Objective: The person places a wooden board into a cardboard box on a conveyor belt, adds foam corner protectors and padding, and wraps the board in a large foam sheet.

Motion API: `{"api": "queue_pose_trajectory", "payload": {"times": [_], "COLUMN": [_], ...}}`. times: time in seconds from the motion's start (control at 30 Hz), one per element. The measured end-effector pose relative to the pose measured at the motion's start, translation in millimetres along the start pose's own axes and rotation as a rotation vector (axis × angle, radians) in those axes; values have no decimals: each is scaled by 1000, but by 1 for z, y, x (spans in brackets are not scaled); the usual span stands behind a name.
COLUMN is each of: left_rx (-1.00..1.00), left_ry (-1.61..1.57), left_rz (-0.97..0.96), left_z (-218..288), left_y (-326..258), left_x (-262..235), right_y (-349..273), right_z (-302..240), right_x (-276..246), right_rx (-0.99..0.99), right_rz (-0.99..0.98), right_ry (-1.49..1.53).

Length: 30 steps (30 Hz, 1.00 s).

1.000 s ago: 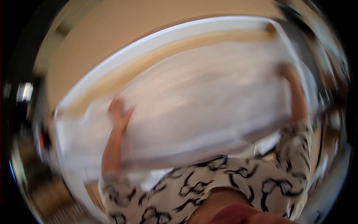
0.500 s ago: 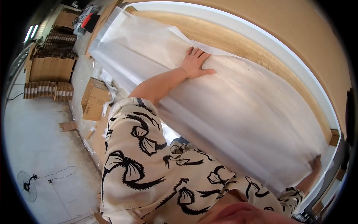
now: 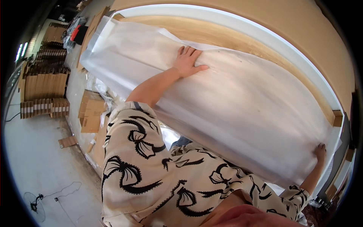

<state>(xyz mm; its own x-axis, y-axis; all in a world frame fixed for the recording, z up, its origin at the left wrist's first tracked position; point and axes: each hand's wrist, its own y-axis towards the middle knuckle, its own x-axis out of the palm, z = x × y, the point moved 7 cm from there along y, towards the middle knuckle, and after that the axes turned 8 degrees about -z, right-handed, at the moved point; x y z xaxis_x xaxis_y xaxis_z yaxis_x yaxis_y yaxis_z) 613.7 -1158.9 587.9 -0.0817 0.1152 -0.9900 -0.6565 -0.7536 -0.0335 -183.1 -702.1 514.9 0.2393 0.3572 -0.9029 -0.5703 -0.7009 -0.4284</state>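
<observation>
The left hand [image 3: 189,60] lies flat, palm down, fingers spread and open, on the upper part of a large translucent white sheet [image 3: 234,109]. The sheet covers a long wooden panel [image 3: 234,39], whose bare light-wood edge shows above the hand and along the far side. The sheet runs from the upper left of the view down to the lower right, extending well past the left hand on both sides; its upper left end is lifted and folded back. The right hand [image 3: 320,151] is at the sheet's lower right corner, touching its edge; whether its grip is closed on the sheet or merely pressing cannot be determined. The two hands are well apart, with most of the sheet between them. The panel rests on a white-edged surface [image 3: 264,26]. Small cardboard corner pieces [image 3: 337,118] sit at the panel's right end, just above the right hand. To the left, on the floor [image 3: 34,151], stand stacks of flat cardboard [image 3: 41,87] and several boxes [image 3: 89,113]. A fan [image 3: 34,204] with its cable lies at lower left.
</observation>
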Motion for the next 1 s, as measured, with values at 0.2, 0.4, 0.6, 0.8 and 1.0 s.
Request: {"api": "queue_pose_trajectory", "payload": {"times": [0.2, 0.4, 0.6, 0.8, 1.0], "left_rx": [35, 257, -279, -861, -950], "left_ry": [16, -80, -475, 177, 33], "left_rz": [74, 15, 358, 107, 60], "left_z": [3, -4, -307, -568, -615], "left_y": [-6, -6, 6, -95, -111], "left_x": [-5, -6, -113, -103, -76], "right_y": [-39, -237, -211, -198, -195], "right_z": [-215, -638, -686, -676, -672], "right_x": [-110, -143, -68, -40, -23], "right_rx": [-63, -816, -491, -387, -353], "right_rz": [416, 259, 37, 14, -64], "right_ry": [-22, 178, 35, -59, -46]}}
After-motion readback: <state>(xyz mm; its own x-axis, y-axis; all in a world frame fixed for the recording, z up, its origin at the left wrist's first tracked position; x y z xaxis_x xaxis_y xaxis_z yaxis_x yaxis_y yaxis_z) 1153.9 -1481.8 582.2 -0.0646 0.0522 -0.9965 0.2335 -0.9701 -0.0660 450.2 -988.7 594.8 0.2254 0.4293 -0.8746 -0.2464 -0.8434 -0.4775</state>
